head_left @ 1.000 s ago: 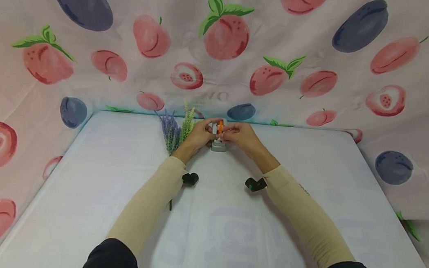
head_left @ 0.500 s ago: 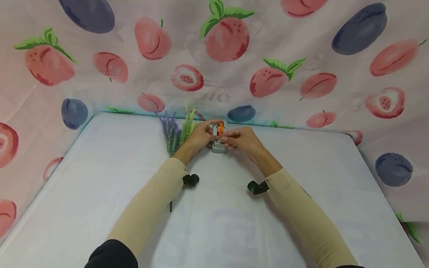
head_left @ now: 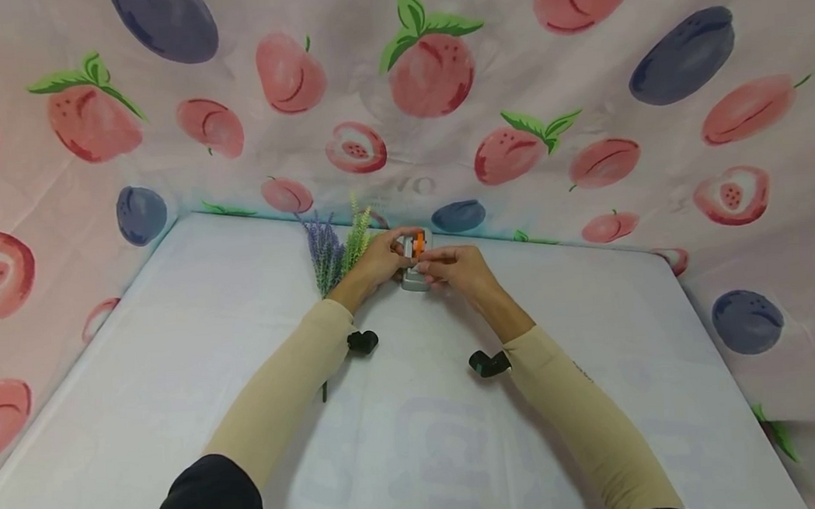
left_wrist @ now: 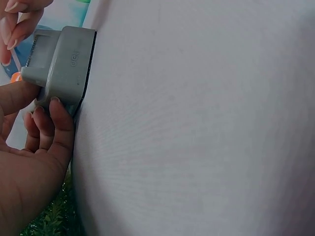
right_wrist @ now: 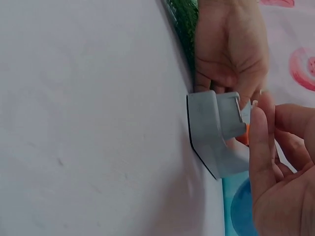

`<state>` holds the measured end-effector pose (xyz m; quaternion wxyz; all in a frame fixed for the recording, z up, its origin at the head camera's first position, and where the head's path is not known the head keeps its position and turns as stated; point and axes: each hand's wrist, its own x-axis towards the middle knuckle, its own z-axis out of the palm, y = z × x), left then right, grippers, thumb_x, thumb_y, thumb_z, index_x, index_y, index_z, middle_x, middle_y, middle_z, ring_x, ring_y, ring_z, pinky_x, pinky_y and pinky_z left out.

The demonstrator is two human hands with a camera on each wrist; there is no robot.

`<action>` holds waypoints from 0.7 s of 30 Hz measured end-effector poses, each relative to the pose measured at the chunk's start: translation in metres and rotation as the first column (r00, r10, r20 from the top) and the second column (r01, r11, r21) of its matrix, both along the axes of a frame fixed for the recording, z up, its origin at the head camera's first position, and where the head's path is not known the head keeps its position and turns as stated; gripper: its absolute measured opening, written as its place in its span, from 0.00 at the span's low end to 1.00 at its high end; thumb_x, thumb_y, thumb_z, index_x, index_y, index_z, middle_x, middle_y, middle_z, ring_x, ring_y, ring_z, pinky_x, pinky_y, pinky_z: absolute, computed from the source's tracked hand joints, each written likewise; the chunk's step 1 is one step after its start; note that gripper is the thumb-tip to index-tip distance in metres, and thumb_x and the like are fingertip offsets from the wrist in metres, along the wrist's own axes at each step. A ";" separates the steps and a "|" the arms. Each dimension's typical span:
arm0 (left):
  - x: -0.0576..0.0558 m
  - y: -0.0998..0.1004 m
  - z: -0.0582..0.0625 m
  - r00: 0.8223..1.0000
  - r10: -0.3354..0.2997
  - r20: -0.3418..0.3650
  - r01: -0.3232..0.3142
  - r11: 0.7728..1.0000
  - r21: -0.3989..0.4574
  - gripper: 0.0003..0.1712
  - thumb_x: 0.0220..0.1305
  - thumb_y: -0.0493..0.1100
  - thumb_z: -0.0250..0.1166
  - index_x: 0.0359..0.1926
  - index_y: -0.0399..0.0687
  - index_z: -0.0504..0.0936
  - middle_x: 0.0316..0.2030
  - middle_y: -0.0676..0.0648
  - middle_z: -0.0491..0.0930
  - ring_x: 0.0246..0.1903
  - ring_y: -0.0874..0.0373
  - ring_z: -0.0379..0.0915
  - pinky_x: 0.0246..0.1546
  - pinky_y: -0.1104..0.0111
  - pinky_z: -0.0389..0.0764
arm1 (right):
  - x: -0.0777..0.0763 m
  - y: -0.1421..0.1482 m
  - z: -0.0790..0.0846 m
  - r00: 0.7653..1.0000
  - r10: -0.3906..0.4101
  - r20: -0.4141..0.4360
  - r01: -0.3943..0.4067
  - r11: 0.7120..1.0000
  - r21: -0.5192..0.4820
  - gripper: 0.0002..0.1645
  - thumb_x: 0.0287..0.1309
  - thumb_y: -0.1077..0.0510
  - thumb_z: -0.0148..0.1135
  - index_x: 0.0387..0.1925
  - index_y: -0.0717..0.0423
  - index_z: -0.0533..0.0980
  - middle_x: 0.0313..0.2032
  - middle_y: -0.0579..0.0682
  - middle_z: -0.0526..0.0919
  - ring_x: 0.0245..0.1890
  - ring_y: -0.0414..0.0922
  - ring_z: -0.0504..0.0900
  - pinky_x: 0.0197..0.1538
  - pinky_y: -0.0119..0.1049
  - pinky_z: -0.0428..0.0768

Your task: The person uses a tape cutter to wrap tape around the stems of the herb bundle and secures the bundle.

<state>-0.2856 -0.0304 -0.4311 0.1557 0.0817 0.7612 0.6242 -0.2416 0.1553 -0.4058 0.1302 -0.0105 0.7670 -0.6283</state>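
A grey tape dispenser [head_left: 415, 282] with an orange reel [head_left: 418, 244] stands at the back middle of the table. My left hand [head_left: 380, 258] grips it from the left; in the left wrist view the thumb presses near the cutter end and fingers curl against the side of the dispenser [left_wrist: 74, 64]. My right hand [head_left: 466, 270] is on the other side, thumb and fingertips pinched together just above the cutter. What the right hand pinches looks like the end of the clear tape, mostly hidden by the fingertips. In the right wrist view both hands meet over the dispenser [right_wrist: 204, 118].
Purple artificial lavender [head_left: 323, 252] and a yellow-green sprig [head_left: 357, 238] lie left of the dispenser, their stems passing under my left forearm. A white cloth covers the table [head_left: 419, 441]. A fruit-printed curtain [head_left: 368, 70] hangs behind and at the sides.
My right hand has drawn slightly down toward me from the reel, exposing more of the orange part. My left hand and the dispenser stay nearly still.
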 end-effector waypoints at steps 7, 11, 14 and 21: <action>0.000 0.000 -0.001 1.000 -0.002 -0.006 0.002 1.000 0.005 0.33 0.67 0.31 0.67 0.67 0.63 0.76 0.33 0.45 0.69 0.25 0.55 0.63 0.26 0.62 0.73 | 0.006 -0.002 0.001 1.000 -0.014 0.004 0.013 1.000 0.001 0.16 0.66 0.65 0.63 0.54 0.62 0.83 0.49 0.63 0.86 0.32 0.43 0.87 0.44 0.41 0.86; 0.000 -0.001 -0.001 1.000 0.002 -0.006 -0.002 1.000 0.010 0.33 0.66 0.31 0.67 0.68 0.63 0.76 0.34 0.45 0.69 0.25 0.55 0.63 0.26 0.62 0.73 | 0.010 -0.003 0.002 1.000 -0.019 0.008 0.019 1.000 -0.010 0.16 0.67 0.65 0.64 0.54 0.65 0.82 0.49 0.64 0.86 0.30 0.41 0.87 0.43 0.40 0.86; 0.000 -0.001 -0.002 1.000 0.003 -0.011 -0.003 1.000 0.008 0.33 0.66 0.31 0.67 0.68 0.63 0.76 0.34 0.45 0.69 0.24 0.56 0.63 0.26 0.62 0.73 | 0.012 -0.004 0.001 0.999 -0.033 0.023 0.034 0.999 -0.027 0.16 0.67 0.65 0.64 0.54 0.67 0.82 0.49 0.63 0.86 0.29 0.40 0.88 0.47 0.44 0.86; 0.000 0.000 -0.002 1.000 0.001 -0.014 -0.001 1.000 0.005 0.33 0.66 0.31 0.67 0.68 0.63 0.76 0.34 0.45 0.69 0.24 0.56 0.63 0.26 0.62 0.74 | 0.016 -0.006 -0.001 0.998 -0.061 0.034 0.064 0.996 -0.062 0.18 0.66 0.64 0.66 0.56 0.66 0.81 0.50 0.63 0.86 0.31 0.40 0.89 0.48 0.43 0.85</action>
